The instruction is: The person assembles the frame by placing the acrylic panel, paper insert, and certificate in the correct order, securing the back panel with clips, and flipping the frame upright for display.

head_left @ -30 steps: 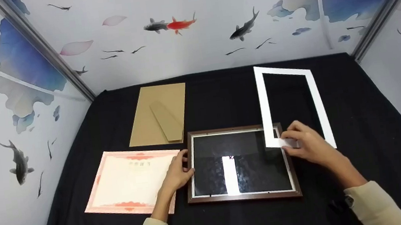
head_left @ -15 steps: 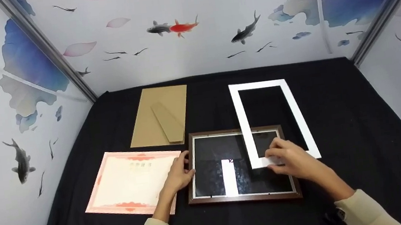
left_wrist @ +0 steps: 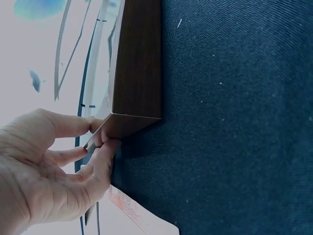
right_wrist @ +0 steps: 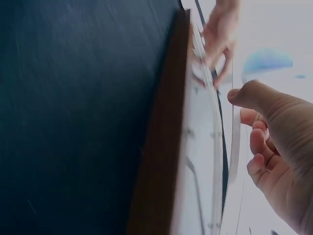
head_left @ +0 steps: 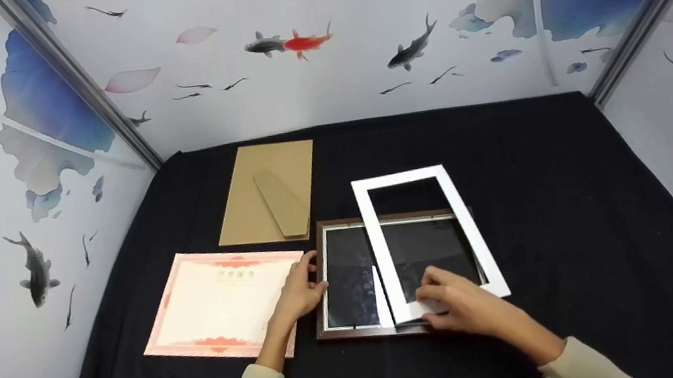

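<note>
A brown picture frame [head_left: 353, 333] lies on the black cloth, its glass facing up and reflecting a bright strip. My left hand [head_left: 298, 289] holds its left side; in the left wrist view the thumb lies over the frame edge [left_wrist: 139, 58] and the fingers bend against its side. Over the frame's right part, a white mat board [head_left: 472, 230] with a rectangular window is held lengthwise away from me, slightly turned. The right hand [head_left: 460, 300] pinches its near edge between thumb and fingers. From the right wrist, the mat [right_wrist: 235, 152] shows edge-on above the frame's side [right_wrist: 164, 137].
Left of the frame lies a certificate [head_left: 204, 305] with a red patterned border, partly under my left forearm. Behind it is a brown backing board [head_left: 239, 209] with an easel leg [head_left: 283, 211]. Printed wall panels [head_left: 350, 86] enclose the cloth at the back and sides.
My right hand has carried the mat board leftward and toward me, from beyond the frame's right corner to over its right half. The left hand stays at the frame's left side.
</note>
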